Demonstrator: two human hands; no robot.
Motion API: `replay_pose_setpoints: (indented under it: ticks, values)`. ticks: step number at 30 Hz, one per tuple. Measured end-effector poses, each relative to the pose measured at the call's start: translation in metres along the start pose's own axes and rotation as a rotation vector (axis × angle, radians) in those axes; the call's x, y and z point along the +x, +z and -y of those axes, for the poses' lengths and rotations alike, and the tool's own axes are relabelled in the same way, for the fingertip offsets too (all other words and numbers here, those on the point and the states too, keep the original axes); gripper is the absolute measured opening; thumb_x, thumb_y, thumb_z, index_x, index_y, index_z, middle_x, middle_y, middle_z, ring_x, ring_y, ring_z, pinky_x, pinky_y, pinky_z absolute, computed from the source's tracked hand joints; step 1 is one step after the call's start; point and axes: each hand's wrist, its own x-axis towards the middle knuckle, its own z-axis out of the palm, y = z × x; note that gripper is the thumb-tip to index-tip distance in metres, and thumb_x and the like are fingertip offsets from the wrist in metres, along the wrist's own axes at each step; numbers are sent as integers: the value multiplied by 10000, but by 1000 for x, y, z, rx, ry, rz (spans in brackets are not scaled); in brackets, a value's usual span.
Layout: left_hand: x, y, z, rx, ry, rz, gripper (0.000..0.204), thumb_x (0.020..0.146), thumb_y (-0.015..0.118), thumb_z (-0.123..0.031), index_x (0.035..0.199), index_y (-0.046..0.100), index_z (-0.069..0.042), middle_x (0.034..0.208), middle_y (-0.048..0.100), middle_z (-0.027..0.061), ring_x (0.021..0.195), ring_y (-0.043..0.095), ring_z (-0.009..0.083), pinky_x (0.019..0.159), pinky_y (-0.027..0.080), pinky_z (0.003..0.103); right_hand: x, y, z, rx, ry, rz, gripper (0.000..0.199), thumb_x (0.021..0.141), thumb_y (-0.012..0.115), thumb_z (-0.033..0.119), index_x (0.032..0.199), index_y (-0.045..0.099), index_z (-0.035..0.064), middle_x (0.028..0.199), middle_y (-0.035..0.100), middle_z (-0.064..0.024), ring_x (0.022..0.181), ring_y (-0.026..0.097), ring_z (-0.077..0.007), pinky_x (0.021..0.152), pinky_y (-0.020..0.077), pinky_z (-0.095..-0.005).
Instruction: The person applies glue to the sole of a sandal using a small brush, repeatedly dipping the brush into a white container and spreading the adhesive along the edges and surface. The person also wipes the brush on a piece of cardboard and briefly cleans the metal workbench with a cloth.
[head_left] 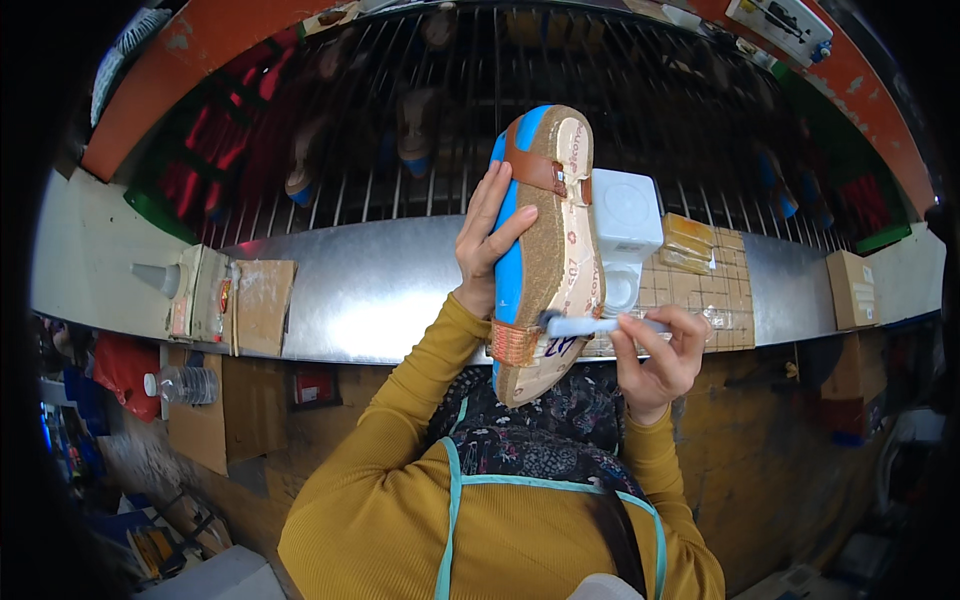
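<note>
My left hand [484, 240] is closed round the blue side of a sandal on a shoe last [560, 235], holding it sole side towards me. The sandal has a cork edge, a pale underside with printed marks, and brown straps at both ends. In my right hand [660, 365] I pinch a pale, toothbrush-like brush [590, 326]. Its dark bristle end touches or nearly touches the cork edge next to the lower strap. Just right of the sandal stands a white container [625, 215] with a small round cup [621, 290] in front of it.
A metal ledge [370, 285] runs across in front of me, with a taped cardboard sheet [715, 305] and a yellowish block [688, 243] on it. Behind, metal bars [390, 190] run over a dark space with several lasts. A plastic bottle [185, 385] lies at the left.
</note>
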Motion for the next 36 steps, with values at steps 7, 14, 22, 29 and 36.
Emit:
replay_pose_setpoints:
  ticks: [7,14,22,29,36]
  values:
    - [-6,-3,4,34,-38,10,470,769,766,-179,1198,577,-215,1420,469,195,1317,440,406,1074,403,484,7,-3,4,-67,-124,51,338,618,859,154,942,769,185,928,576,7,793,536,-124,800,283,-338]
    - [-10,-2,5,26,-42,-9,423,785,747,-138,1172,589,-204,1415,476,192,1312,448,401,1084,390,486,19,-8,-4,-24,-152,74,331,609,863,170,926,772,193,951,579,7,768,543,-110,833,268,-335]
    - [-5,-2,1,67,-13,-7,422,781,752,-154,1169,590,-191,1408,483,197,1304,460,400,1083,385,496,23,-12,-3,-15,-147,162,264,654,839,141,909,768,148,943,579,-4,742,540,-107,800,320,-316]
    - [-8,-2,-4,69,-29,42,492,785,769,-228,1225,549,-213,1460,416,212,1364,367,424,1129,243,585,31,9,-25,161,364,87,125,755,789,82,873,760,52,872,598,-25,676,544,-87,596,435,-201]
    - [-31,1,-1,-61,-114,9,598,736,821,-247,1248,516,-191,1499,344,233,1386,318,436,1139,208,582,41,-2,-36,453,313,229,130,768,769,64,887,753,14,882,596,-51,748,563,-101,594,451,-198]
